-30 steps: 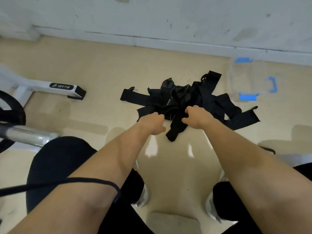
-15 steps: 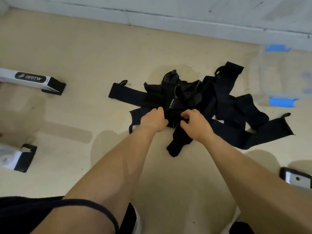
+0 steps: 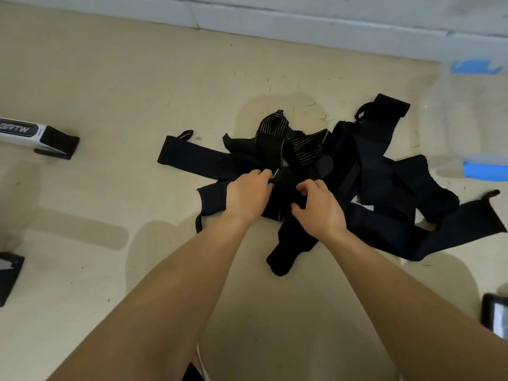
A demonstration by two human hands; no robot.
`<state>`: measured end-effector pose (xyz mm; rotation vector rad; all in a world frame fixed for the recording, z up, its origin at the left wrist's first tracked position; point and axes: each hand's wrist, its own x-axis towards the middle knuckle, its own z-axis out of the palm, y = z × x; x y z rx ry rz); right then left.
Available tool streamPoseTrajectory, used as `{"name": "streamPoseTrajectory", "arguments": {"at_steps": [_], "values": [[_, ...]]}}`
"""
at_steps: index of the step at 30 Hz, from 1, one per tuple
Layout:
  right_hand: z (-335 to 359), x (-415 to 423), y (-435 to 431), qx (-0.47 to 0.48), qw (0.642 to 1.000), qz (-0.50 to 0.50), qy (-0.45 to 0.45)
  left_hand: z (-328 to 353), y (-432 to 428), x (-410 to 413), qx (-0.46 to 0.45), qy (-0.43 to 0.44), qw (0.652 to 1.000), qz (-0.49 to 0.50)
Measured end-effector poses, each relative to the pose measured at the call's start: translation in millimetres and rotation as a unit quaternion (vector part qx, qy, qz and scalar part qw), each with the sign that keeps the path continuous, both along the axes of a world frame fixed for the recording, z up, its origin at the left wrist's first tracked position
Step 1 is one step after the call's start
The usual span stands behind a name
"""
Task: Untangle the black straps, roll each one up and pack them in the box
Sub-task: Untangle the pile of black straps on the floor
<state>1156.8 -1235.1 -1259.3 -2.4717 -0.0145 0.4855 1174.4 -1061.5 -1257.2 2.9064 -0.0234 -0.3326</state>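
A tangled heap of black straps (image 3: 365, 171) lies on the beige floor, with ends fanning out left and right. At its near middle, my left hand (image 3: 247, 195) pinches the edge of one strap with curled fingers. My right hand (image 3: 319, 207) is beside it, fingers curled round a strap that trails toward me. A clear plastic box (image 3: 472, 122) with blue clips stands at the far right, just beyond the pile.
A white machine leg with a black foot (image 3: 55, 143) reaches in from the left, another black foot (image 3: 8, 276) sits lower left. A dark object (image 3: 494, 314) lies at the right edge. The wall base (image 3: 275, 20) runs along the top.
The camera has tilted down and closer to the pile. Both hands have worked slightly deeper into the middle of the straps; the heap itself lies much as before.
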Motion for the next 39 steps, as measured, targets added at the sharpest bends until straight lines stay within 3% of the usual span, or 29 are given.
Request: {"name": "streamPoseTrajectory", "arguments": {"at_steps": [4, 8, 11, 15, 18, 21, 25, 30, 34, 37, 39], "values": [[4.8, -9.0, 1.7, 0.007, 0.999, -0.016, -0.030, 9.8, -4.9, -4.8, -0.010, -0.063, 0.998, -0.008], [17.8, -16.0, 4.8, 0.021, 0.989, -0.110, -0.100, 27.9, -5.6, -11.3, -0.022, -0.083, 0.996, -0.004], [20.9, -9.6, -6.5, 0.081, 0.982, -0.168, -0.018, 36.5, 5.8, -15.8, -0.020, -0.062, 0.998, 0.004], [22.0, -3.5, -12.4, 0.132, 0.979, -0.145, 0.059, 40.0, 19.0, -24.7, -0.058, -0.001, 0.998, 0.011], [16.7, -0.2, -12.4, 0.008, 0.993, -0.053, 0.106, 42.0, 23.7, -31.2, -0.071, 0.022, 0.997, 0.013], [7.0, -4.9, -20.8, -0.122, 0.981, 0.052, 0.140, 44.5, 28.2, -35.4, -0.057, 0.013, 0.996, 0.066], [-2.8, -10.0, -29.0, -0.172, 0.972, 0.057, 0.148, 46.6, 53.6, -37.8, -0.057, -0.027, 0.974, 0.216], [5.7, -16.6, -17.9, -0.205, 0.976, 0.038, 0.069, 42.7, 64.0, -41.7, -0.053, 0.027, 0.968, 0.244], [17.1, -26.0, 12.6, -0.119, 0.991, 0.035, -0.055, 36.6, 44.7, -41.5, -0.148, 0.041, 0.964, 0.217], [25.8, -29.1, 42.3, -0.016, 0.998, 0.004, 0.056, 39.0, 36.5, -37.4, -0.181, 0.067, 0.963, 0.187], [25.5, -29.3, 50.2, 0.004, 0.998, -0.013, 0.067, 41.2, 34.2, -36.1, -0.197, 0.067, 0.960, 0.188]]}}
